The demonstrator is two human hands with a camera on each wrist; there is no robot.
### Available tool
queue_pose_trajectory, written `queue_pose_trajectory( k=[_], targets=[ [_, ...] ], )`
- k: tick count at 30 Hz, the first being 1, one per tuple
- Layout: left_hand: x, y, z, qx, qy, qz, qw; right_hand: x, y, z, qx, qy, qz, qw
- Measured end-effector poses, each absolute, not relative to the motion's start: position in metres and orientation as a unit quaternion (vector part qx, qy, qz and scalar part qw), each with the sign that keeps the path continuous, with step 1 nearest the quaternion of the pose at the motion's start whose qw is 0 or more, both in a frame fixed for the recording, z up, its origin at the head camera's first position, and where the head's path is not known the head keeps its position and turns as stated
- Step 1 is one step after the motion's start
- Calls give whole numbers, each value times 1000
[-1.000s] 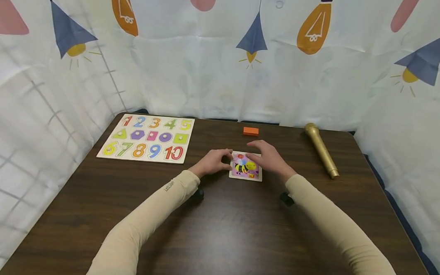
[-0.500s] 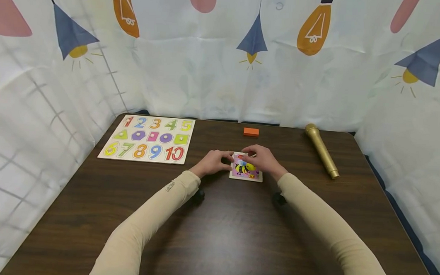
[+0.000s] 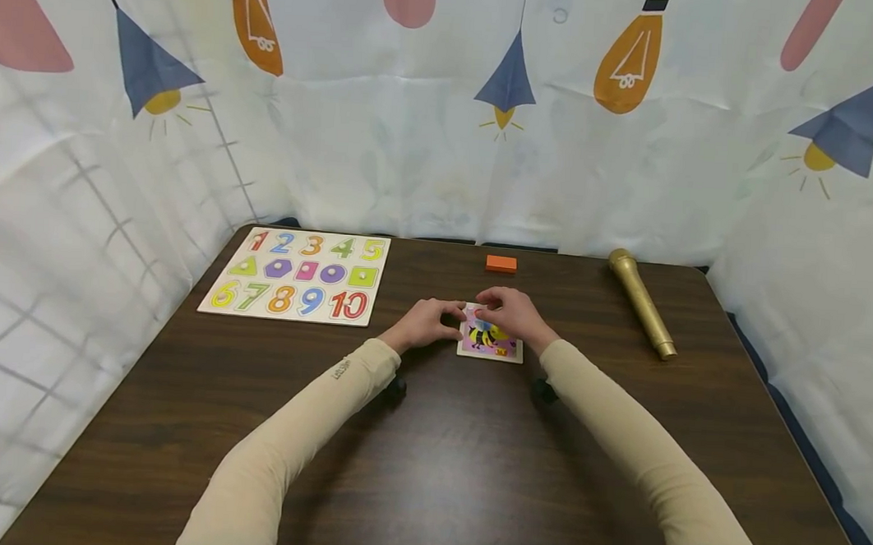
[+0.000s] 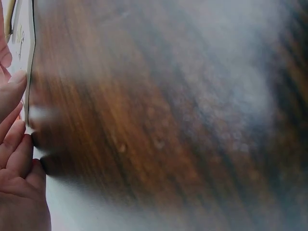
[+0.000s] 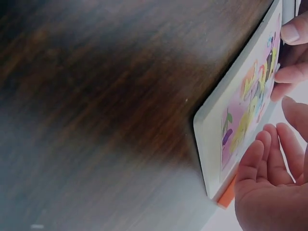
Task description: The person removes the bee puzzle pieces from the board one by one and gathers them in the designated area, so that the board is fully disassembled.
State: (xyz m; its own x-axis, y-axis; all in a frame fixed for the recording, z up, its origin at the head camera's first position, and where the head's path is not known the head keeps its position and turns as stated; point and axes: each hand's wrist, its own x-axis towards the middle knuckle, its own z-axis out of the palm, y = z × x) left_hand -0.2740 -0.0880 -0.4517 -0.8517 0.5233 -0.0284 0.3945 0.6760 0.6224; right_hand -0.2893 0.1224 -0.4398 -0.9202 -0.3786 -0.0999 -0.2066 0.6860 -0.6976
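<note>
A small square board (image 3: 492,351) with a bee picture lies flat on the table. At its left edge, my left hand (image 3: 422,322) grips it between thumb and fingers; the thumb (image 4: 13,94) lies on the board's rim in the left wrist view. My right hand (image 3: 516,316) is over the board's upper right part, fingers loosely bent. In the right wrist view the right hand (image 5: 274,187) hovers beside the board's far side (image 5: 207,144), with a gap between thumb and fingers; whether a fingertip touches the picture is hard to tell.
A number and shape board (image 3: 284,290) lies at the back left of the dark table (image 3: 441,470). Behind the bee board is an orange block (image 3: 501,263). A gold microphone-shaped object (image 3: 642,305) lies at the back right. A printed curtain (image 3: 427,165) surrounds the table's back and sides.
My right hand has moved left and inward over the bee board, its fingers drawn closer together. My left hand keeps its grip at the left edge.
</note>
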Motion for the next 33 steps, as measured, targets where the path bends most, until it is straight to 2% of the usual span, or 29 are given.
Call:
queue_pose_trajectory(
  k=[11, 33],
  targets=[
    [-279, -87, -458, 267, 910, 306, 86, -288, 120, -442, -147, 911, -362, 127],
    [-278, -88, -456, 257, 910, 311, 96, -295, 113, -443, -185, 916, -327, 139]
  ],
)
